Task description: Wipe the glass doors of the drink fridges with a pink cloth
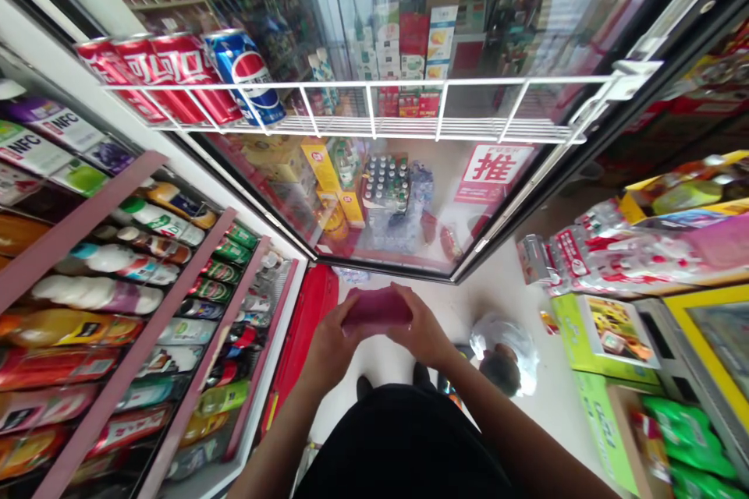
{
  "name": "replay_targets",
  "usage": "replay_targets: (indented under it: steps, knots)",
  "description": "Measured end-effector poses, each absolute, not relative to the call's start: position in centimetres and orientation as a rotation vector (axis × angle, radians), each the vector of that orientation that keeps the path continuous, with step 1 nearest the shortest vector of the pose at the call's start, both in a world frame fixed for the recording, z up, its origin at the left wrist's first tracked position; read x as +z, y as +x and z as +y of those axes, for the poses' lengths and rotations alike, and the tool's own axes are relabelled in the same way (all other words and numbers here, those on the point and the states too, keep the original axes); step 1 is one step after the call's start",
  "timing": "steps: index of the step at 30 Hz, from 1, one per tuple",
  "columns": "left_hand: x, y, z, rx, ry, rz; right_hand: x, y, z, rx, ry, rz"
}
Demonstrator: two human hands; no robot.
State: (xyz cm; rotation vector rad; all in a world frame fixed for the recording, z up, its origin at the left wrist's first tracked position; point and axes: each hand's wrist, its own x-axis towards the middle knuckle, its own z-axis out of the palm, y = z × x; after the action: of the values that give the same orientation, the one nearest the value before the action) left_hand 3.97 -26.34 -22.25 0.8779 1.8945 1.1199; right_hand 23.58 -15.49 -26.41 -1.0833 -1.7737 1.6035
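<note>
A pinkish-purple cloth is stretched between two bare hands, in front of the person's dark clothing and above the pale floor; the left hand grasps one end of it and the right hand grasps the other, thumbs towards the middle, while the fingers behind are partly hidden; the cloth is near the bottom edge of a glass door and well apart from the wire rack fixed across that door; on the rack, at its left end, red cans stand side by side, with a blue can next to them; a sign with a large red character is on the lower right of the glass, and through the pane a group of bottles shows beside yellow boxes; to the left is a fridge whose pinkish shelf edges run slantwise past rows of drinks, among them an orange bottle, a white bottle and green cans; a red panel lies just left of the left hand, low down; beyond the right forearm another person is seen from above, dark hair and pale clothing showing; farther right are plastic-wrapped bottles, a bright green box and green packets in a brown carton; the shoes peep out below the cloth, one under each hand.
</note>
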Motion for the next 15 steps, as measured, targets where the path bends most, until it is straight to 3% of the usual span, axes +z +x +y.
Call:
replay_targets:
  steps: [3, 7, 12, 15]
  knots:
    - [-22.5, 4.9, -25.7, 1.041, 1.051, 2.006, -26.8, 24.3, -15.5, 1.371, -1.166, -1.913]
    - [-22.6, 6.1, -24.8, 0.975, 1.179, 2.02, -26.5, 26.0, -14.5, 1.366, -1.186, -1.774]
    - [-22.6, 7.2, -23.9, 0.849, 1.214, 1.847, -24.9, 30.9, -10.1, 1.427, -1.156, -1.391]
    - [-22.7, 7.7, -24.0, 0.769, 1.17, 1.859, -23.5, 35.6, -5.3, 1.228, -1.14, -1.032]
